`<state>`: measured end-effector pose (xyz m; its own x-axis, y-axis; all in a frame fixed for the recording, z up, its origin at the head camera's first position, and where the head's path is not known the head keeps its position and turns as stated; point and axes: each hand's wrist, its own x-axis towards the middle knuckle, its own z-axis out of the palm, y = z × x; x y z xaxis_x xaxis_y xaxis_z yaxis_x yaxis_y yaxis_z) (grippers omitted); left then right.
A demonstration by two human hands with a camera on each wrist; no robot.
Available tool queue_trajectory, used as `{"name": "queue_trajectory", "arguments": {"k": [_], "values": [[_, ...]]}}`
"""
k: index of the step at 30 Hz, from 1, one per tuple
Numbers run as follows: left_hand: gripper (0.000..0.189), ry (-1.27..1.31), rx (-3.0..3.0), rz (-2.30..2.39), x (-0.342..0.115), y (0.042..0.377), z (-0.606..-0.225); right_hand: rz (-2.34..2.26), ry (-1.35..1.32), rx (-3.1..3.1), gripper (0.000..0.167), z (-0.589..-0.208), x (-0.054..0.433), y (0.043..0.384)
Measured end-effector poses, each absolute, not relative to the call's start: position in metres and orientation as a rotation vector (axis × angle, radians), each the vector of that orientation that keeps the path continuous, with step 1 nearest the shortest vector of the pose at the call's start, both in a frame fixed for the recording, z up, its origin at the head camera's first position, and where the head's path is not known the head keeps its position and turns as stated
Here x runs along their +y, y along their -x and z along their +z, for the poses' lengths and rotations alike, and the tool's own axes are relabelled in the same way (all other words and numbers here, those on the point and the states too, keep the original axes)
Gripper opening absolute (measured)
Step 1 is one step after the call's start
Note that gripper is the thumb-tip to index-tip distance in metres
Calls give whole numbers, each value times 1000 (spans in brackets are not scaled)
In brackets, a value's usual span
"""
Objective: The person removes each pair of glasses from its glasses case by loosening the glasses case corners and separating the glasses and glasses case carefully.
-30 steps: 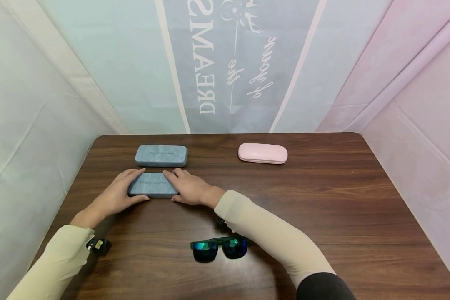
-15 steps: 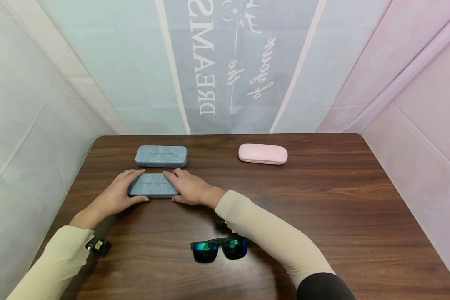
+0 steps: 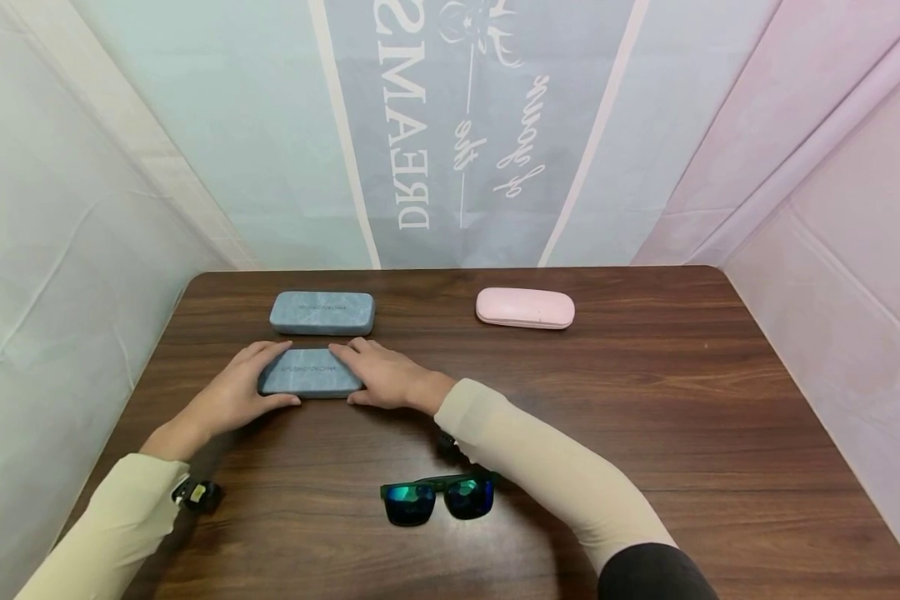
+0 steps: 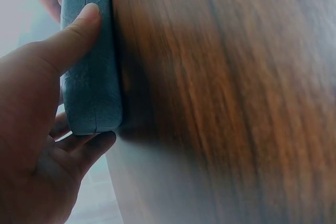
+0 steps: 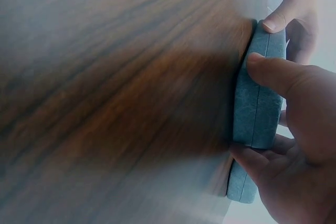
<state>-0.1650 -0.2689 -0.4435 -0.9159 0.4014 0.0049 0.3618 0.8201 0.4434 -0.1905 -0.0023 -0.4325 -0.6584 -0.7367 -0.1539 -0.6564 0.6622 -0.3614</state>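
A blue-grey glasses case (image 3: 311, 372) with small lettering on its lid lies closed on the table, one hand at each end. My left hand (image 3: 237, 387) grips its left end, thumb along the near side and fingers around the far side. The right hand (image 3: 390, 377) holds the other end the same way. In the left wrist view the left thumb (image 4: 73, 38) presses the side of the case (image 4: 94, 87) near its seam. In the right wrist view the right thumb (image 5: 270, 72) lies on the case's (image 5: 255, 108) side, with fingers curled around its end.
Just behind stands a second blue-grey glasses case (image 3: 322, 312), also closed. A pink glasses case (image 3: 525, 307) lies farther right near the table's back edge. Dark sunglasses (image 3: 438, 498) with mirrored lenses rest in front, beside the right forearm. Fabric hangs around the wooden table (image 3: 682, 400).
The gripped case and both hands have shifted very slightly to the right and toward the near side. The other cases and the sunglasses stay in place.
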Motion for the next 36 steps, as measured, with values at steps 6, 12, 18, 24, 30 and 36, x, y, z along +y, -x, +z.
{"name": "queue_trajectory", "arguments": {"k": [6,12,18,24,30,36], "values": [[89,-605,2925,660,-262,165,-441,-427,1125,2583,82,-432,6,191],[88,-593,2933,647,-254,164,-437,-429,1144,2580,82,-430,14,193],[88,-587,2935,638,-248,166,-437,-431,1151,2577,82,-429,21,194],[89,-603,2941,640,-240,168,-437,-457,1149,2576,82,-427,31,196],[89,-597,2937,632,-228,168,-436,-482,1140,2561,82,-428,43,196],[89,-598,2942,646,-217,169,-438,-488,1134,2564,82,-431,55,198]]}}
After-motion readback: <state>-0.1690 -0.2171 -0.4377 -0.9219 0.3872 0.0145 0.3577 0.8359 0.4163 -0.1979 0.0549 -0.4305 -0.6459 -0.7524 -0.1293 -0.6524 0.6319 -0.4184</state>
